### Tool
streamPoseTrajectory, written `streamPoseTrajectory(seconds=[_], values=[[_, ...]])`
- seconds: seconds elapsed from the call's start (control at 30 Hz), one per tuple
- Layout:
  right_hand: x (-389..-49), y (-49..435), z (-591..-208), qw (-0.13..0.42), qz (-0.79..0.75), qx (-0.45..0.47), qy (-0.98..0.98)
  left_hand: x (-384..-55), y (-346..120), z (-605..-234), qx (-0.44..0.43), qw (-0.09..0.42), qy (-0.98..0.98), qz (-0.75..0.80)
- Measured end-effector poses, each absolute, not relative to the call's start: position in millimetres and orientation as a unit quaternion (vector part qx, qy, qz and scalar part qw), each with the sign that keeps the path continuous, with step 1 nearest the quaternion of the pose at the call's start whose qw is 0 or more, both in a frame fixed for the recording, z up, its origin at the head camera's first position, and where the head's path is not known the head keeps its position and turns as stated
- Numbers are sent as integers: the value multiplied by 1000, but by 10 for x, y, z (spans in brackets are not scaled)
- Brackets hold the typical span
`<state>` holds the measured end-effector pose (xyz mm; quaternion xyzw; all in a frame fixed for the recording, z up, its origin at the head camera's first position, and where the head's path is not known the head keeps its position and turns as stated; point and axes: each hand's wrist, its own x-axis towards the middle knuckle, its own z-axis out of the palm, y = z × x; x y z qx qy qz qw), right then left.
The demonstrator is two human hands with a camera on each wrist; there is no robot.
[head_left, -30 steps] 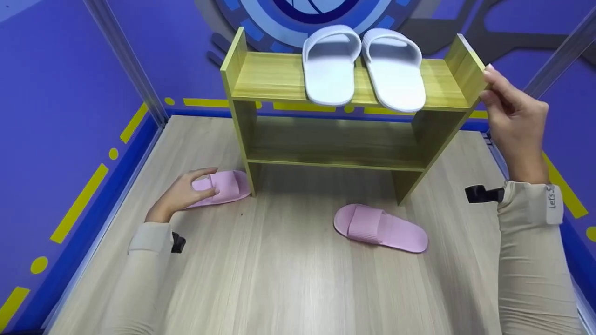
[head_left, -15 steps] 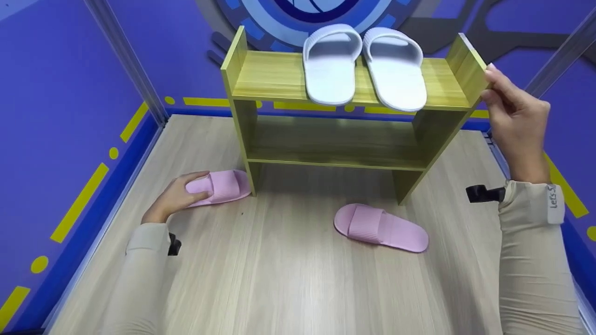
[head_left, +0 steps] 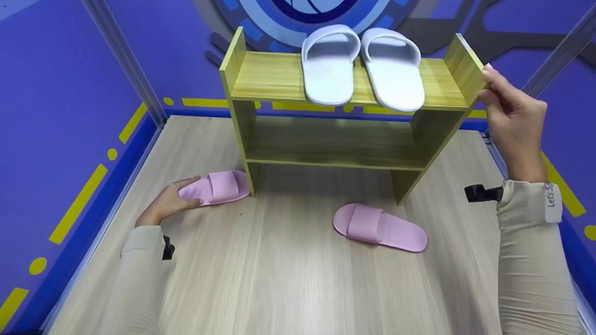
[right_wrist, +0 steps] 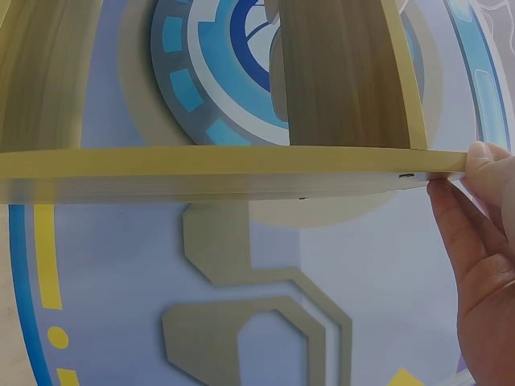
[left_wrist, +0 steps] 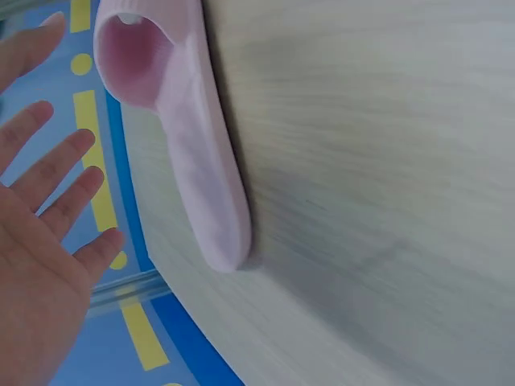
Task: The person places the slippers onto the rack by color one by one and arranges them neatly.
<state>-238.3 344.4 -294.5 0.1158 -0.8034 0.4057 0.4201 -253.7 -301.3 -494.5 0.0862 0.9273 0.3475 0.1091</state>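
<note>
A pink slide slipper (head_left: 223,186) lies on the floor against the left foot of a wooden shoe rack (head_left: 335,165), its toe towards the rack. My left hand (head_left: 165,201) is at the slipper's heel end; in the left wrist view its fingers (left_wrist: 68,153) are spread and straight, beside the slipper. Up at the rack's top right corner, my right hand (head_left: 517,123) pinches the front edge of the side panel (right_wrist: 241,169) between thumb and fingers. A second pink slipper (head_left: 379,228) rests on the floor in front of the rack, toe pointing left.
Two white slide slippers (head_left: 328,77) stand side by side on the rack's top board, heels reaching over its front edge. Blue printed walls (head_left: 60,116) enclose the wood-look floor (head_left: 288,288) at the left, back and right.
My left hand has drawn back to the left, from over the pink slipper's strap to its heel, so more of the slipper shows. The right hand keeps its hold on the rack.
</note>
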Motion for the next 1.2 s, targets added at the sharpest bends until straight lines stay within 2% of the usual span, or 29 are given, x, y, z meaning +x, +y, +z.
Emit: streamPoseTrajectory(seconds=[0.67,1.2], values=[[-2389,3441,-2946,423,402,117,-804,-2559,-3170,-5221,77,117,937,321],[-2390,3447,-2937,425,396,112,-806,-2549,-3172,-5265,42,171,939,295]])
